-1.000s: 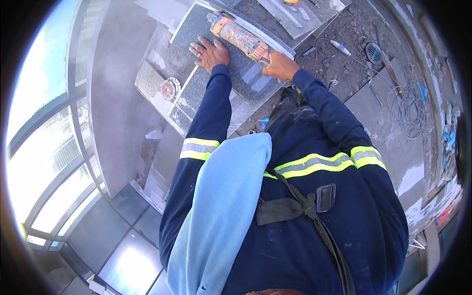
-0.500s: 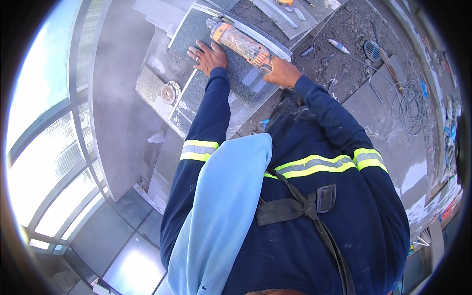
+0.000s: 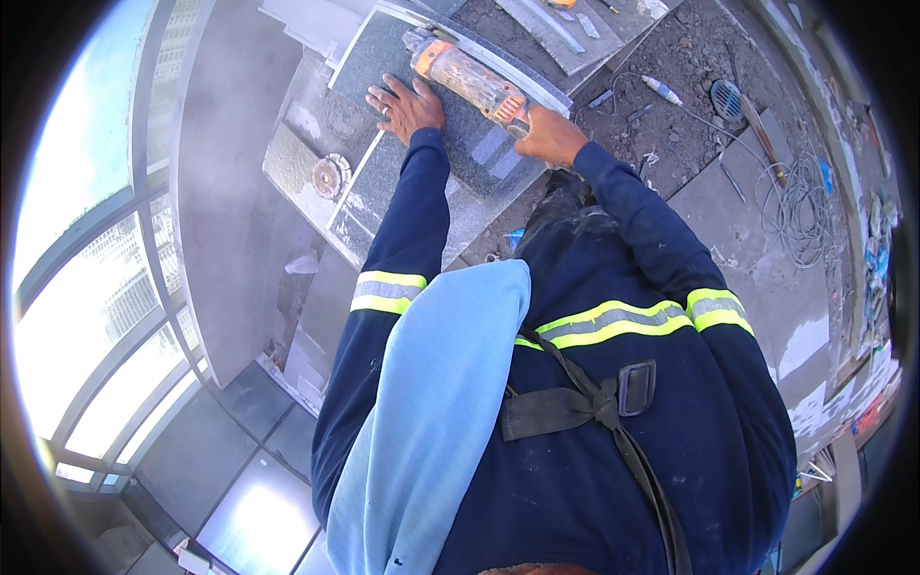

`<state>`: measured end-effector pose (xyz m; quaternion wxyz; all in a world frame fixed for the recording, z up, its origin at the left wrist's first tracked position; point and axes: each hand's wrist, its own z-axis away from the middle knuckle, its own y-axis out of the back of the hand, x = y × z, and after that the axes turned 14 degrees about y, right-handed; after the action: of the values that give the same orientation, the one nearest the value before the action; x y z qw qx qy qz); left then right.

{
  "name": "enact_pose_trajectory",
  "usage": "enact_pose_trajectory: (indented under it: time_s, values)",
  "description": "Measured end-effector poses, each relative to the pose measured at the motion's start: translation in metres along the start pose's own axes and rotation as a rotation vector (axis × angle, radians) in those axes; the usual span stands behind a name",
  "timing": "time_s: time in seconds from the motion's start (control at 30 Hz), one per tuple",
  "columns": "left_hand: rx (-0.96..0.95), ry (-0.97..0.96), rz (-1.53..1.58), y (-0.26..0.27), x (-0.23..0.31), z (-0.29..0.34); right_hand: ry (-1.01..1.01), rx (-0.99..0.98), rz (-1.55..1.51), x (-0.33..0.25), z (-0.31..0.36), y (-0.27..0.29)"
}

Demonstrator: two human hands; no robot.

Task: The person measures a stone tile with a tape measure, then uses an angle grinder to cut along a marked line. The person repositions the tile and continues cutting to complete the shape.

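My right hand [image 3: 550, 136] is wrapped round the rear end of a dusty orange and grey angle grinder [image 3: 471, 82]. The grinder's head lies over the far part of a dark grey speckled stone slab [image 3: 372, 59]; its disc cannot be made out from here. Flat on the same slab, left of the grinder, rests my left hand [image 3: 410, 107], fingers spread and holding nothing. A pale strip runs along the slab's far edge beside the tool. Left of my left forearm, a round grinding disc [image 3: 332, 176] lies on a lighter slab [image 3: 290, 171].
Dust hangs by the pale wall [image 3: 225, 211] at left, near tall windows. At right are loose soil [image 3: 613, 134], a round drain grate [image 3: 725, 99], a cable connector [image 3: 662, 90] and a coiled cable [image 3: 800, 216]. Cut stone strips [image 3: 541, 21] lie beyond the slab.
Almost nothing differs. The grinder and my right hand have shifted very slightly; my left hand stays flat on the slab.
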<state>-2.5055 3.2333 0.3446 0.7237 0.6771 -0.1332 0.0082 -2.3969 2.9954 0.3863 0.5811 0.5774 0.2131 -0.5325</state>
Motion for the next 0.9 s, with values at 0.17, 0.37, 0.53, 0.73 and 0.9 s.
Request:
enact_pose_trajectory:
  time_s: [0.17, 0.37, 0.53, 0.73, 0.9]
  values:
    - [-0.002, 0.000, -0.009, 0.002, 0.002, 0.001, -0.044, -0.063, -0.132, 0.002, -0.012, 0.003]
    - [0.010, -0.003, -0.015, 0.000, 0.001, 0.000, 0.004, -0.006, -0.017, 0.002, -0.003, -0.001]
    - [0.010, 0.004, 0.001, -0.002, 0.000, -0.001, -0.063, -0.037, -0.028, -0.003, 0.012, 0.005]
    - [0.004, 0.001, 0.000, 0.001, 0.001, 0.000, -0.072, -0.045, -0.055, -0.008, 0.016, 0.010]
    - [-0.004, 0.005, -0.007, 0.002, 0.002, 0.001, -0.089, -0.078, -0.077, -0.002, 0.007, 0.007]
